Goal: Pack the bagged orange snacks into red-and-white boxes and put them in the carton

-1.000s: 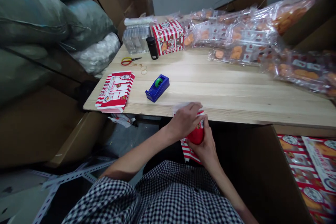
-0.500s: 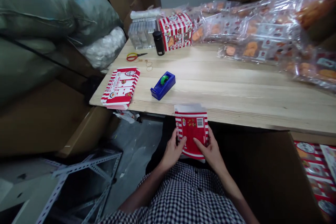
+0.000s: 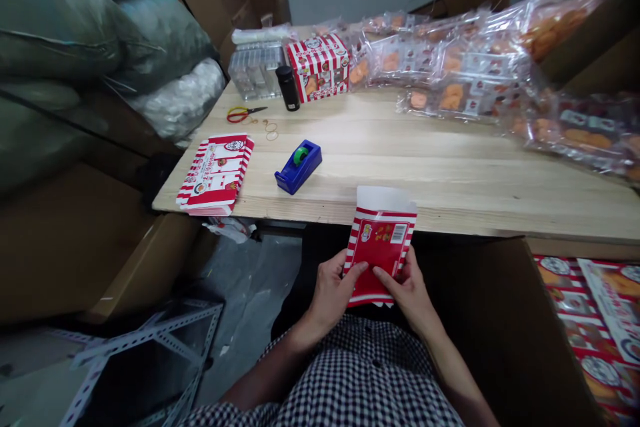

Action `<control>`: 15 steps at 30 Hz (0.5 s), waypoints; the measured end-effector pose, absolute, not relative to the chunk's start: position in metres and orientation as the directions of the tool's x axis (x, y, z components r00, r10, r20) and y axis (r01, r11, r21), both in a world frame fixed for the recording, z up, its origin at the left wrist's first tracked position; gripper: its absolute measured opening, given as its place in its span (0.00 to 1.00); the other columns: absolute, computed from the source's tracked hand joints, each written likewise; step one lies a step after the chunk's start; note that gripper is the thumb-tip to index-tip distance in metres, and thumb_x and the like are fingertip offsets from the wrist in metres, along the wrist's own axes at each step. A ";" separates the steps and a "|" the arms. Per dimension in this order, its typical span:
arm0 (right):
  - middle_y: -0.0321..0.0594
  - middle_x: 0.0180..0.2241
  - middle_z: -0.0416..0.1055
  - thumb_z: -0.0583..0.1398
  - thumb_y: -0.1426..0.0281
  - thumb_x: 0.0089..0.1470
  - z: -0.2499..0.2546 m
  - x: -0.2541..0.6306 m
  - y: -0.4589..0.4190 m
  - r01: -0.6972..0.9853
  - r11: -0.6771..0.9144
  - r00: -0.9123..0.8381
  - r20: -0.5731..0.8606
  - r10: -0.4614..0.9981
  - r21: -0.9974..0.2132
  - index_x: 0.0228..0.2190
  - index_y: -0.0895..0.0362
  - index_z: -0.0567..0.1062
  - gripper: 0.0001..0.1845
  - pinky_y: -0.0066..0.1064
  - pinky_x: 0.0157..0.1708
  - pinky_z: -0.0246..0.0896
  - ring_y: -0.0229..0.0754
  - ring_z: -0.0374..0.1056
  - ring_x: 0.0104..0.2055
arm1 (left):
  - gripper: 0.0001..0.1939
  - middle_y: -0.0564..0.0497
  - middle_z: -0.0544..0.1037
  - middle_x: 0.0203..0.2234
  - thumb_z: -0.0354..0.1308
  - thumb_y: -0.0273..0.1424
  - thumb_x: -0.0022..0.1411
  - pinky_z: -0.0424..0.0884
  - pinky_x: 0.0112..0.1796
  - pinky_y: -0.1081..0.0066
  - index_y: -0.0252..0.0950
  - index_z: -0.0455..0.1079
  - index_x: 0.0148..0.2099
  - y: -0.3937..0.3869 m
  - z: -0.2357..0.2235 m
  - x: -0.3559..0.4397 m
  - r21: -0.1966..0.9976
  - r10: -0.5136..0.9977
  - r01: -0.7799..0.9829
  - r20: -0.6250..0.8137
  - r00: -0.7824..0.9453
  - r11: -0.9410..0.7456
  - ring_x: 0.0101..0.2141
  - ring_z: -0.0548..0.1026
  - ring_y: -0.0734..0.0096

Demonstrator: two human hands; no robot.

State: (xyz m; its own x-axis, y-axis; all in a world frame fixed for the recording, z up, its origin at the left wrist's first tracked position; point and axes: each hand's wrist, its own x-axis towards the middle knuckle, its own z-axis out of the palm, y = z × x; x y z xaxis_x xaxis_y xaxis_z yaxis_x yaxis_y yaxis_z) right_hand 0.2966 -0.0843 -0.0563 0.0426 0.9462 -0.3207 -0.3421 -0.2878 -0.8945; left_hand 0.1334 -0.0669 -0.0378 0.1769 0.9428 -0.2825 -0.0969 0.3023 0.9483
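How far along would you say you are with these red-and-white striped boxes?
One striped box already stands assembled on the wooden table. In hand is a flat striped carton, held by the left hand and right hand. Still left are the flat stack and the many bagged orange snacks.

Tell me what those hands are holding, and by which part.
The left hand and right hand hold a flattened red-and-white striped box by its lower end, one on each side.

Barcode (image 3: 399,234) on red-striped carton (image 3: 379,257); other print too small to read.
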 end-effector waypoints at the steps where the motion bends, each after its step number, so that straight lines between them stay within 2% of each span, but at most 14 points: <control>1: 0.41 0.53 0.75 0.70 0.63 0.51 -0.058 0.299 -0.085 -0.366 -0.311 0.020 -0.342 0.940 -0.877 0.57 0.45 0.65 0.34 0.40 0.50 0.73 0.48 0.75 0.50 | 0.16 0.46 0.82 0.41 0.61 0.39 0.63 0.76 0.43 0.65 0.34 0.76 0.48 -0.067 -0.038 0.132 0.942 0.943 -0.122 -0.293 0.160 0.313 0.39 0.80 0.61; 4: 0.42 0.49 0.78 0.69 0.59 0.53 -0.061 0.312 -0.085 -0.424 -0.360 -0.094 -0.355 0.930 -0.831 0.51 0.49 0.72 0.25 0.40 0.47 0.73 0.48 0.77 0.45 | 0.17 0.46 0.83 0.40 0.63 0.39 0.62 0.77 0.43 0.63 0.34 0.76 0.49 -0.065 -0.039 0.124 0.891 0.910 -0.211 -0.364 0.198 0.402 0.38 0.81 0.60; 7: 0.40 0.42 0.81 0.75 0.61 0.42 -0.062 0.325 -0.080 -0.423 -0.340 -0.169 -0.295 0.940 -0.840 0.46 0.51 0.76 0.29 0.38 0.42 0.74 0.48 0.78 0.40 | 0.18 0.46 0.83 0.39 0.64 0.37 0.61 0.77 0.43 0.62 0.34 0.76 0.50 -0.066 -0.041 0.116 0.834 0.857 -0.237 -0.430 0.286 0.498 0.37 0.81 0.61; 9: 0.39 0.38 0.82 0.76 0.64 0.39 -0.063 0.329 -0.077 -0.420 -0.350 -0.176 -0.302 0.937 -0.838 0.44 0.51 0.78 0.28 0.36 0.38 0.75 0.46 0.79 0.36 | 0.18 0.46 0.83 0.40 0.64 0.37 0.61 0.77 0.43 0.62 0.36 0.76 0.52 -0.067 -0.041 0.113 0.815 0.836 -0.241 -0.445 0.321 0.527 0.37 0.82 0.61; 13: 0.37 0.36 0.83 0.72 0.65 0.47 -0.069 0.324 -0.078 -0.440 -0.376 -0.096 -0.373 0.923 -0.816 0.38 0.53 0.79 0.14 0.36 0.38 0.74 0.45 0.79 0.33 | 0.20 0.45 0.82 0.45 0.64 0.37 0.61 0.77 0.41 0.64 0.37 0.73 0.55 -0.066 -0.039 0.112 0.828 0.846 -0.239 -0.426 0.320 0.508 0.39 0.81 0.60; 15: 0.38 0.38 0.82 0.70 0.64 0.51 -0.072 0.319 -0.083 -0.426 -0.403 -0.116 -0.393 0.912 -0.810 0.40 0.53 0.80 0.13 0.39 0.41 0.74 0.46 0.79 0.36 | 0.21 0.45 0.81 0.46 0.63 0.37 0.63 0.77 0.40 0.66 0.38 0.71 0.57 -0.061 -0.037 0.112 0.844 0.872 -0.255 -0.404 0.276 0.472 0.40 0.81 0.61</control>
State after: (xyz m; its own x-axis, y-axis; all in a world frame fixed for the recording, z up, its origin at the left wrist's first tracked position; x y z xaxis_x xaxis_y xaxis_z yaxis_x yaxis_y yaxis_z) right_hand 0.3192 -0.0827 -0.0724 -0.1162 0.9122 -0.3928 -0.4257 -0.4031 -0.8101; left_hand 0.1121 -0.0607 -0.0370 0.2763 0.8720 -0.4040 -0.2552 0.4719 0.8439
